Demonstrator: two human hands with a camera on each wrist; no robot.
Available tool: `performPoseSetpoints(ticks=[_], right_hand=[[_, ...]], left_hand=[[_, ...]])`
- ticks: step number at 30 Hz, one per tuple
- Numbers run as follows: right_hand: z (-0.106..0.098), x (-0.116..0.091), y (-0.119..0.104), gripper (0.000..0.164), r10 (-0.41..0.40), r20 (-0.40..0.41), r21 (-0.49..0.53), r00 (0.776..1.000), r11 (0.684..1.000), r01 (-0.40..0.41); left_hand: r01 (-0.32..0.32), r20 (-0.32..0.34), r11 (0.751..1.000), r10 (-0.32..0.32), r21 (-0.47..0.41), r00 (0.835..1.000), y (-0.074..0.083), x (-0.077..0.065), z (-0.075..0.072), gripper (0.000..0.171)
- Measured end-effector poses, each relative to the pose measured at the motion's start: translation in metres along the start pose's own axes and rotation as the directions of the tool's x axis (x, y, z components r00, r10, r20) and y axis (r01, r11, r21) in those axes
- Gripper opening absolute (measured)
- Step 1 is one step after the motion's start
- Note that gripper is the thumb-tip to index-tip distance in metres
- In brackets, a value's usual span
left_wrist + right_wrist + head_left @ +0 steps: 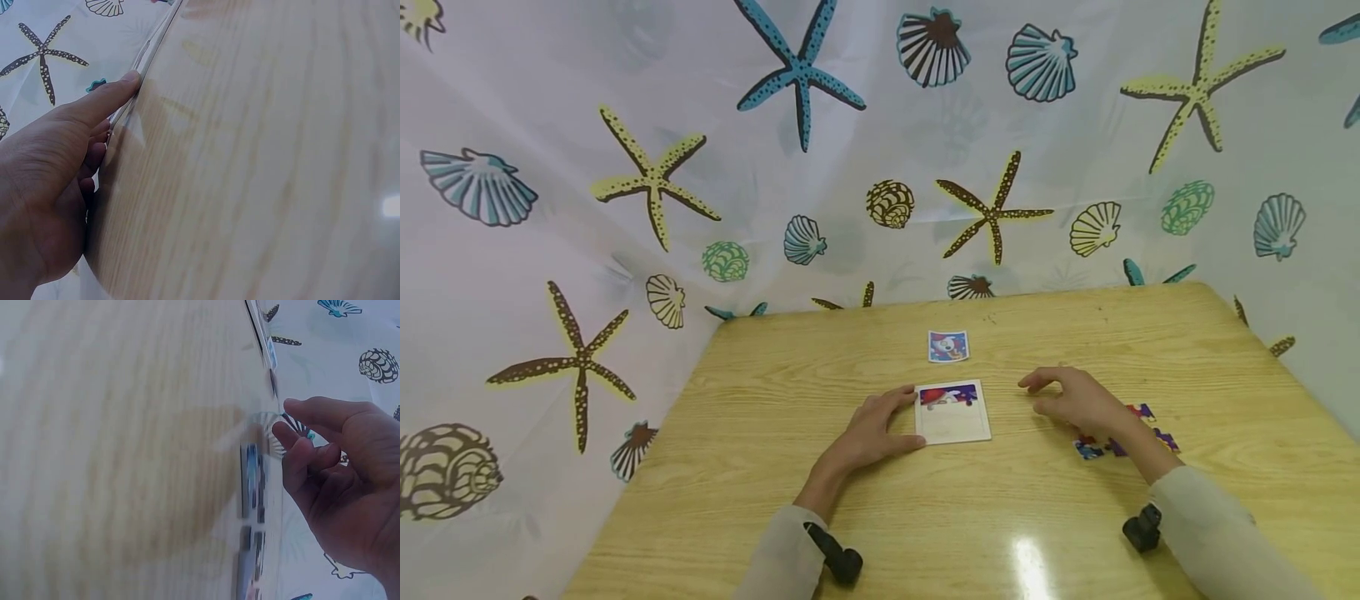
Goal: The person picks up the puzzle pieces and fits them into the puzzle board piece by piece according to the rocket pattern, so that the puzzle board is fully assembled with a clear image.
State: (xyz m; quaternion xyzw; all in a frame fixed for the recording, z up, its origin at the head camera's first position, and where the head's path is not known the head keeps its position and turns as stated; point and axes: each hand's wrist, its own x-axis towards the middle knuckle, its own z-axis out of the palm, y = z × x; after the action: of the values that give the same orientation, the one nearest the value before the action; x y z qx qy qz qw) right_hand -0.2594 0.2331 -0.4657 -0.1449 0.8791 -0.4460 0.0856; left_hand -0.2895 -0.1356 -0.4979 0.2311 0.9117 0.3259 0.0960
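Behind and beside the wooden table [700, 517], see a shell-and-starfish sheet [850, 179]. At the left, note the left hand [867, 432], thumb and fingertips against the left edge of the puzzle board [957, 427], touching rather than clamped round. Best to press lightly but steadily there, to prevent sliding. Next, find the puzzle board itself flat near the middle of the table, with fitted pieces [951, 395] along the top and bare backing below. Just beyond, check the picture card [948, 346] for colours and outlines. Well apart from the left hand, see the right hand [1081, 405] raised right of the board, with fingers loosely bent and nothing visible in the grasp. Around the right wrist, look over the loose pieces [1087, 449]; probably wise to compare edges first, turn to match, then press flat without forcing.
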Motion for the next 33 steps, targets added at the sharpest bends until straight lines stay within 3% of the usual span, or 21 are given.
performPoseSetpoints(ticks=[11, 18, 24, 33], right_hand=[[-0.019, -0.015, 0.015, 0.036, -0.051, -0.013, -0.059, 0.999, 0.997, 0.051], [-0.031, -0.028, 0.020, 0.035, 0.016, -0.026, -0.032, 1.000, 0.999, -0.017], [-0.036, -0.032, 0.023, 0.032, -0.011, -0.030, -0.095, 0.999, 0.995, 0.008], [-0.037, -0.037, 0.023, 0.032, 0.021, 0.017, -0.059, 1.000, 0.998, -0.020]], left_hand=[[0.021, -0.012, 1.000, -0.021, 0.000, 1.000, 0.000, -0.001, 0.001, 0.079], [0.016, 0.000, 1.000, -0.016, -0.005, 1.000, 0.001, 0.000, 0.000, 0.080], [0.013, 0.003, 1.000, -0.012, -0.017, 1.000, 0.002, 0.000, 0.000, 0.080], [0.008, -0.004, 1.000, -0.008, -0.016, 1.000, 0.002, 0.001, 0.000, 0.080]])
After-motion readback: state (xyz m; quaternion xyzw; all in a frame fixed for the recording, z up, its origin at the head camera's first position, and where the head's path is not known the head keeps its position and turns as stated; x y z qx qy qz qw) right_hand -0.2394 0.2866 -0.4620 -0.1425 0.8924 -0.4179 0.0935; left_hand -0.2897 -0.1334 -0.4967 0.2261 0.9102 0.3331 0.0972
